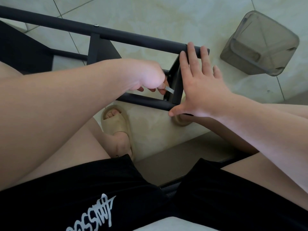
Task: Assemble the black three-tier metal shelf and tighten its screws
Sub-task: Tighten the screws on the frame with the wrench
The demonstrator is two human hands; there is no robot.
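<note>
Black tubular metal shelf frame (133, 39) lies on its side on the pale tiled floor (150, 14), its long axis running from upper left to lower right. The left hand (146, 75) pinches a flat silver wrench (169, 90), whose tip points right at the end crosspiece (177, 87) just beside the fingers. The right hand (203, 84), fingers straight and spread, braces that end from the opposite side.
</note>
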